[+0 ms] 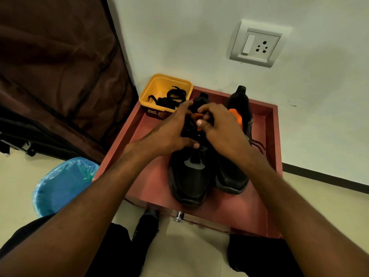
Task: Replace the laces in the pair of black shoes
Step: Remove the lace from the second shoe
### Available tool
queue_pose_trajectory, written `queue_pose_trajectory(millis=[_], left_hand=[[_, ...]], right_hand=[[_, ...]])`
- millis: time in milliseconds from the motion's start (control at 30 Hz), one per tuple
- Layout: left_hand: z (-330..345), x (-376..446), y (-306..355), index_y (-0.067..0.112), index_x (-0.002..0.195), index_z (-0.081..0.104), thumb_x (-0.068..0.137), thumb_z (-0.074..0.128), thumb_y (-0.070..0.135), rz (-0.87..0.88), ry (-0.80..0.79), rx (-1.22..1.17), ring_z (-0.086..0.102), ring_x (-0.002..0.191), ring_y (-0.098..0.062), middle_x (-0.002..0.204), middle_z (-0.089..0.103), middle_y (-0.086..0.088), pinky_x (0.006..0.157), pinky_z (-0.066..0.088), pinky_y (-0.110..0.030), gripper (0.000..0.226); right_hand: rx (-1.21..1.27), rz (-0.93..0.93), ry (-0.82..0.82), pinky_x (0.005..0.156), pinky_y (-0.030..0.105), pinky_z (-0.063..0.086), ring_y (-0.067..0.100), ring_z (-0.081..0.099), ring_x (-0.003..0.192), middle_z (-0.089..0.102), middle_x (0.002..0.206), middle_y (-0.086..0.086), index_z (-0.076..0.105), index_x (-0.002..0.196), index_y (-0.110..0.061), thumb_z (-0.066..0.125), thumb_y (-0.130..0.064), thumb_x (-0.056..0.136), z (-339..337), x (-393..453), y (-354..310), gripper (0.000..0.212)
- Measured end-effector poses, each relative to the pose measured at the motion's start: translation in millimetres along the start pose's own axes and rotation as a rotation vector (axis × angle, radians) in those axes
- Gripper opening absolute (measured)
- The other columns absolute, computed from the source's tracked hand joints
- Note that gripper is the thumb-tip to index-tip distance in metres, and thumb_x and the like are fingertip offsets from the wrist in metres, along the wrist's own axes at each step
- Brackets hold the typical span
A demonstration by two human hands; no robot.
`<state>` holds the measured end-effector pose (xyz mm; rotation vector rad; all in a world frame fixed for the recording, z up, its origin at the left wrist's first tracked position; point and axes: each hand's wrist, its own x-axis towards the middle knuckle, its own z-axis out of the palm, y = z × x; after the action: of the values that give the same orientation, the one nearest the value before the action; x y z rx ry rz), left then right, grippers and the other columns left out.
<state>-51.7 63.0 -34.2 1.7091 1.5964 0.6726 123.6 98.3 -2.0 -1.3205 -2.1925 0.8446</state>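
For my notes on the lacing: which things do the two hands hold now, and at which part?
Both the left hand and the right hand work at the lace area of the left shoe. Whether their fingers pinch a lace cannot be told.

Light was dim and warm, apparently from overhead. White wall [199,37] lit evenly, no glare. Black shoes [191,176] lost detail in shadow; the curtain [56,66] went near-black. Fingers [199,122] were slightly motion-blurred. Wide-angle distortion bent the tray [273,136] edges and stretched both forearms at the corners.

shoes [191,176] side by side in tray [271,124] | tub [157,92] probably behind-left
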Motion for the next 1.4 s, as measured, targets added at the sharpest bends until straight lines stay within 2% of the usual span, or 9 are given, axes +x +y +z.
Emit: queue_pose_trajectory(millis=[233, 400, 500, 767, 967, 1067, 1133, 1233, 1400], left_hand=[[-0.4, 0.3, -4.4, 0.028, 0.161, 0.010, 0.074, 0.092, 0.023, 0.020, -0.003, 0.014, 0.052, 0.130, -0.018, 0.140, 0.046, 0.004, 0.105, 0.053, -0.044, 0.119], [-3.5, -2.0, -1.9, 0.025, 0.162, 0.008, 0.075, 0.091, 0.024, 0.004, -0.007, 0.009, 0.042, 0.142, -0.020, 0.150, 0.044, 0.001, 0.116, 0.043, -0.043, 0.121], [-3.4, -2.2, -0.6, 0.024, 0.162, 0.008, 0.075, 0.091, 0.025, 0.002, -0.007, 0.009, 0.042, 0.141, -0.019, 0.148, 0.045, 0.002, 0.116, 0.042, -0.043, 0.120], [-4.2, -0.8, -6.4, 0.029, 0.148, 0.046, 0.082, 0.085, 0.035, 0.118, 0.003, 0.123, 0.049, 0.130, -0.013, 0.140, 0.045, 0.013, 0.107, 0.051, -0.043, 0.077], [6.9, -3.3, -2.1, 0.021, 0.119, 0.073, 0.094, 0.072, 0.029, 0.256, 0.203, 0.263, 0.050, 0.131, -0.018, 0.148, 0.044, 0.004, 0.095, 0.056, -0.043, 0.026], [11.8, -3.0, 3.0, 0.018, 0.109, 0.076, 0.092, 0.071, 0.025, 0.264, 0.267, 0.324, 0.049, 0.132, -0.023, 0.149, 0.046, 0.001, 0.093, 0.055, -0.048, 0.019], [16.3, -2.1, 7.1, 0.013, 0.103, 0.076, 0.091, 0.071, 0.021, 0.236, 0.291, 0.303, 0.048, 0.131, -0.023, 0.149, 0.044, 0.000, 0.093, 0.054, -0.047, 0.015], [23.2, -3.2, 14.1, 0.011, 0.098, 0.072, 0.089, 0.070, 0.011, 0.231, 0.308, 0.255, 0.051, 0.128, -0.022, 0.156, 0.036, 0.000, 0.095, 0.053, -0.039, 0.009], [22.2, -5.0, 12.2, 0.016, 0.094, 0.071, 0.090, 0.071, 0.010, 0.234, 0.318, 0.191, 0.044, 0.134, -0.018, 0.157, 0.034, 0.003, 0.104, 0.047, -0.036, 0.007]], right_hand=[[-0.177, 0.000, 0.010, 0.071, 0.010, 0.039, 0.003, 0.061, 0.091, 0.067, 0.098, -0.013, 0.082, 0.101, -0.019, 0.076, -0.019, 0.092, -1.5, 0.2, 2.2, 0.010], [0.755, 0.309, 0.271, 0.086, 0.024, 0.050, -0.005, 0.070, 0.088, 0.078, 0.099, -0.004, 0.074, 0.087, -0.013, 0.068, -0.016, 0.097, -9.9, -0.8, -10.0, 0.012], [1.082, 0.369, 0.227, 0.080, 0.032, 0.045, 0.014, 0.073, 0.102, 0.078, 0.112, 0.002, 0.057, 0.094, -0.022, 0.052, -0.035, 0.108, -16.8, 3.9, -8.0, 0.020], [0.796, 0.421, 0.329, 0.049, 0.022, 0.040, 0.008, 0.045, 0.047, 0.053, 0.059, -0.004, 0.061, 0.084, -0.019, 0.061, -0.035, 0.104, -25.3, 2.5, -5.3, 0.026], [0.162, 0.254, 0.005, 0.048, 0.029, 0.054, 0.016, 0.060, 0.044, 0.070, 0.060, 0.002, 0.071, 0.075, -0.015, 0.054, -0.054, 0.103, -42.2, -20.6, -5.8, 0.052], [-0.322, 0.042, 0.010, 0.055, 0.040, 0.053, 0.017, 0.061, 0.054, 0.064, 0.060, 0.000, 0.067, 0.068, -0.017, 0.064, -0.056, 0.096, -33.2, -27.9, 5.9, 0.048], [-0.448, -0.054, 0.051, 0.074, 0.040, 0.053, 0.011, 0.062, 0.084, 0.065, 0.089, -0.009, 0.069, 0.092, -0.027, 0.069, -0.057, 0.090, -32.1, -30.7, 7.7, 0.029], [-0.436, -0.070, -0.049, 0.105, 0.050, 0.043, 0.017, 0.047, 0.129, 0.051, 0.136, -0.007, 0.048, 0.144, -0.037, 0.068, -0.069, 0.083, -29.6, -31.8, 9.0, 0.072], [-0.549, 0.016, -0.269, 0.115, 0.058, 0.029, 0.021, 0.031, 0.147, 0.038, 0.155, -0.004, 0.021, 0.159, -0.040, 0.066, -0.087, 0.067, -19.4, -27.0, 16.4, 0.112]])
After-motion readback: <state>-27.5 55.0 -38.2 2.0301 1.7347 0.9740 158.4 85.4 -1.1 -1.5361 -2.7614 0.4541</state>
